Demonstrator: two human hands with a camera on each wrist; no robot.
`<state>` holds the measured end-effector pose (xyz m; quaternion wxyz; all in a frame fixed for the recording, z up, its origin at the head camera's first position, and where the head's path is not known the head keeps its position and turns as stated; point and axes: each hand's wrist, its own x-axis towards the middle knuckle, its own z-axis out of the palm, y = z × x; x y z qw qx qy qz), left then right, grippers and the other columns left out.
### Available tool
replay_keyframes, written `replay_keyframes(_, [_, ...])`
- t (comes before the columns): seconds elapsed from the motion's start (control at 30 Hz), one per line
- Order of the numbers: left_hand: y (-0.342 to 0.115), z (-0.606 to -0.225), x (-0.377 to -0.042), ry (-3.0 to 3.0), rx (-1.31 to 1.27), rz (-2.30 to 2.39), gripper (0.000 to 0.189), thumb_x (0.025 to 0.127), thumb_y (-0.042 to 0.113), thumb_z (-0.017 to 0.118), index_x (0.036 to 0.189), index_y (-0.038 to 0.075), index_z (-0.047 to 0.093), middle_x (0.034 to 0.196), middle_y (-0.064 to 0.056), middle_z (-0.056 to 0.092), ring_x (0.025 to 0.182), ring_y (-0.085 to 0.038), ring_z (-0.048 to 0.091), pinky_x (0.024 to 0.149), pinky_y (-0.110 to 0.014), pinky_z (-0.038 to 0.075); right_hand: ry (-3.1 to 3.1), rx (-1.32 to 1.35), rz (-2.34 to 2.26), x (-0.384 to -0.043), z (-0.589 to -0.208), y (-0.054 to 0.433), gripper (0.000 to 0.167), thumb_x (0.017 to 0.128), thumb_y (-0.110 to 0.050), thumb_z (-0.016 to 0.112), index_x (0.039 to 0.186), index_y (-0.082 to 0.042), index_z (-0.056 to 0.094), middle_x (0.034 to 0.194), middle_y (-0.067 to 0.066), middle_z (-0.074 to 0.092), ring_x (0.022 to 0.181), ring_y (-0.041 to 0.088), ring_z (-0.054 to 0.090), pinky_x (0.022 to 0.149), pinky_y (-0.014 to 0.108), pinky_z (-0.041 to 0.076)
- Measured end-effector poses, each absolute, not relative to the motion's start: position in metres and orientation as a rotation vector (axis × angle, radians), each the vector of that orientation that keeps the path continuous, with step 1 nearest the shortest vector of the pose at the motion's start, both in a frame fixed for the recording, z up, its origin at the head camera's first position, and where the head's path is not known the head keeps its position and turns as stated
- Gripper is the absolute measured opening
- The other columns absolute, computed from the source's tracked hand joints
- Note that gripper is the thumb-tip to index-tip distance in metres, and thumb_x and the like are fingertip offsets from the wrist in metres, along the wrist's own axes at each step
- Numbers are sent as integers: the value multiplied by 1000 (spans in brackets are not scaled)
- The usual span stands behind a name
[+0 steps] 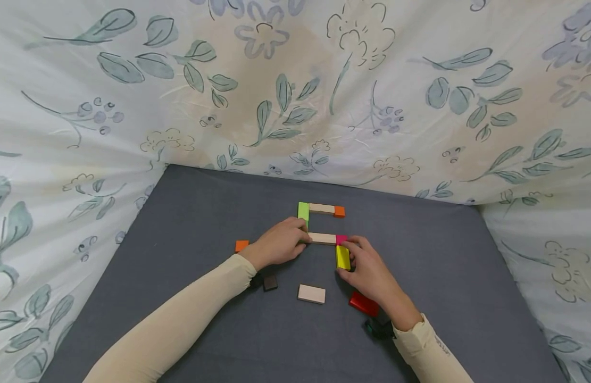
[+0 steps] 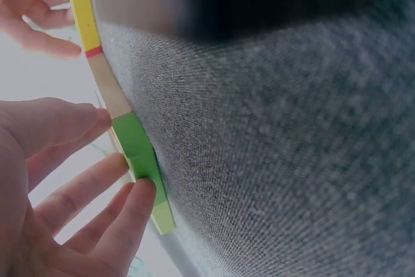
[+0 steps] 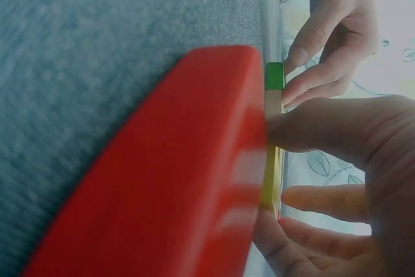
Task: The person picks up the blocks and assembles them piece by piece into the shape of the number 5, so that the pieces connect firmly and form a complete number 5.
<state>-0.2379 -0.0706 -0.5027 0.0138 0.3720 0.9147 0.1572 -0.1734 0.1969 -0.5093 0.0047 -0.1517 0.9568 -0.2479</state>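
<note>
Fabric (image 1: 405, 138) printed with blue-green leaves, outlined flowers and berry sprigs hangs behind the work and along both sides, creased in places. It meets the far edge of a dark grey cloth surface (image 1: 439, 266), whose coarse weave shows close up in the left wrist view. On this surface the left hand (image 1: 282, 242) holds a green block (image 2: 135, 139) with thumb and fingertips, and a light green block (image 1: 302, 210) continues the line beyond it. An upper wooden block (image 1: 321, 209) runs right to an orange block (image 1: 340, 211); a lower wooden block (image 1: 322, 239) runs to a pink block (image 1: 341, 239). Below the pink one, the right hand (image 1: 372, 266) pinches a yellow block (image 1: 342, 258) lengthwise. Nearer the viewer lie a pale block (image 1: 311, 294), a dark brown block (image 1: 270, 283) and, close under the right hand, a red block (image 1: 363, 304). Another orange piece (image 1: 241, 245) sits beside the left wrist. The dark object (image 1: 379, 328) at the right wrist is probably its camera, though hard to make out.
</note>
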Motion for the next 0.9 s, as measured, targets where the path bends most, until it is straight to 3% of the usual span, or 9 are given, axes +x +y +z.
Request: replay_keyframes(0.9, [-71, -498, -237, 2841, 1169, 508, 22, 106, 17, 73, 126, 15, 83, 121, -2, 66, 117, -22, 57, 103, -36, 51, 2995, -439, -763, -172, -511, 192, 64, 90, -15, 90, 146, 4, 65, 147, 21, 52, 98, 25, 65, 86, 43, 62])
